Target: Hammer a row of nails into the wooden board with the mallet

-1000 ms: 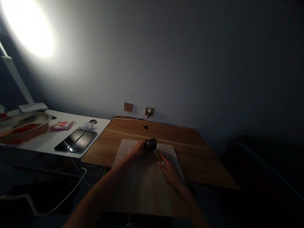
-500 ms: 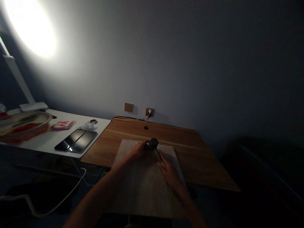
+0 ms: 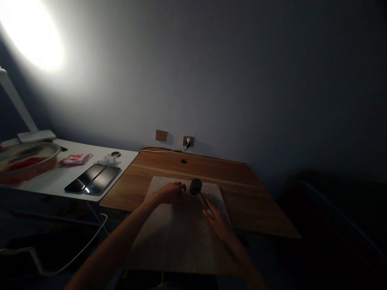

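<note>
My right hand (image 3: 218, 221) is wrapped round the wooden handle of a mallet (image 3: 196, 187), whose dark, thick head is raised over the far part of a pale wooden board (image 3: 178, 241). Just left of the head, my left hand (image 3: 172, 193) rests low over the board with its fingers curled together. Whatever those fingers hold, if anything, is too small and dark to name. A tiny shiny bit (image 3: 187, 188) shows between the fingertips and the mallet head. Another small glint (image 3: 207, 191) lies right of the head.
The board lies on a brown wooden table (image 3: 256, 201) against the wall. On the white table (image 3: 127, 159) at left are two dark phone-like slabs (image 3: 93, 179), a pink-and-white packet (image 3: 77, 159), crumpled plastic (image 3: 108, 160), a clear tub (image 3: 30, 161) and a lamp (image 3: 19, 100). A plugged-in cable (image 3: 188, 141) runs along the wall.
My left hand has drawn slightly left, away from the mallet head, and its fingers now sit apart from it. The right hand still grips the mallet. The view has shifted a little.
</note>
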Motion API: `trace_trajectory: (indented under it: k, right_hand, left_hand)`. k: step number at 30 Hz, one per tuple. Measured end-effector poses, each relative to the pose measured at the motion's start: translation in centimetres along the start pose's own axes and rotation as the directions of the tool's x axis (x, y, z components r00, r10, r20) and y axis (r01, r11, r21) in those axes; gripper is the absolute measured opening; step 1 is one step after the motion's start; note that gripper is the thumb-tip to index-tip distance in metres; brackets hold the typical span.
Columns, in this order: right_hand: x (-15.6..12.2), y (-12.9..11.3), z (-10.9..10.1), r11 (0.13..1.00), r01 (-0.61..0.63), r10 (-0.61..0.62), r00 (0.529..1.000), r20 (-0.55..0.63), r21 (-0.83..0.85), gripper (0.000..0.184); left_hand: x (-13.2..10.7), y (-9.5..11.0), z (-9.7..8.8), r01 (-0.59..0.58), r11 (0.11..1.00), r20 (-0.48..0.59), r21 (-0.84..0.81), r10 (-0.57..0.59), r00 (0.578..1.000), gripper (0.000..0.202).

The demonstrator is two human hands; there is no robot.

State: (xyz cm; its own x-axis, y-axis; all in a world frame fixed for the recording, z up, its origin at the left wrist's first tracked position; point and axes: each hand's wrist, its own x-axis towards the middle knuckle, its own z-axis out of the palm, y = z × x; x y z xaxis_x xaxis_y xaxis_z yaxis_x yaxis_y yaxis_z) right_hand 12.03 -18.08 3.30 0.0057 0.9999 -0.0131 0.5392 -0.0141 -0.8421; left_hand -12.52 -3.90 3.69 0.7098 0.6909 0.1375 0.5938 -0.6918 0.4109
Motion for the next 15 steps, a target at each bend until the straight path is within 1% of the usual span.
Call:
trace_trajectory:
  k: [2,5,8,10,13,15]
  right_hand:
    - [-0.1,0.2,0.0,1.0,-0.007,0.007,1.0,0.003,0.008,0.068]
    - [-0.1,0.3,0.0,0.999,-0.002,0.001,1.0,0.004,0.035,0.071]
    - [0.0,0.2,-0.1,0.999,0.014,-0.014,1.0,-0.001,0.052,0.071]
    - [-0.1,0.1,-0.1,0.999,0.013,-0.013,1.0,0.002,0.052,0.07]
    - [-0.2,0.0,-0.2,0.999,0.011,-0.011,1.0,-0.01,0.053,0.067]
    - [-0.4,-0.2,-0.2,0.998,0.02,-0.02,1.0,-0.013,0.057,0.066]
  left_hand:
    - [-0.4,0.8,-0.9,-0.004,1.0,0.051,0.03,0.003,0.999,0.046]
    - [-0.3,1.7,-1.6,0.023,0.998,0.079,0.057,-0.027,0.996,0.033]
    - [0.0,2.2,-1.6,0.006,0.996,0.135,0.094,-0.019,0.991,0.023]
    - [0.1,2.2,-1.3,-0.001,0.992,0.15,0.129,-0.019,0.988,0.019]
    - [0.2,2.0,-0.9,0.035,0.99,0.096,0.137,-0.049,0.994,0.015]
    - [0.3,1.6,-0.7,0.058,0.995,0.029,0.084,-0.061,0.998,0.018]
